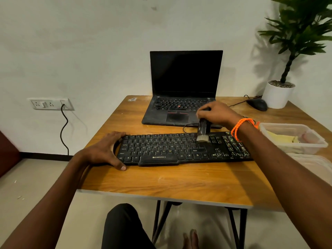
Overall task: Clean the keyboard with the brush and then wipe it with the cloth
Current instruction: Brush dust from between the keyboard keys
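The keyboard (183, 149) lies flat on the wooden table (179, 182), its long axis running left to right across the view, the space bar edge toward the person. It is black plastic with pale lettering; the keys at its right end are streaked with light marks. The brush (203, 131) stands nearly upright over the keyboard's back rows, right of centre, its dark blocky handle up and its short pale bristles down, touching the keys.

The right hand (218, 113) comes in from the right, wrist raised, fingers curled over the top of the handle and gripping it from above. An orange braided band (242, 127) circles that wrist. The left hand (106, 150) rests at the keyboard's left end, fingers spread along the back corner and the thumb stretched along the front edge, bracing it; the fingers are nearly straight, curled round nothing.

Behind the keyboard an open black laptop (185, 87) with a dark screen faces the person. At the far right sit a black mouse (257, 104) and a white pot (277, 95) holding a green plant. A clear plastic box (294, 139) sits just beside the keyboard's right end, with yellowish folded material inside; whether that is the cloth, I cannot tell. A wall socket (51, 104) with a black cord is at the left.
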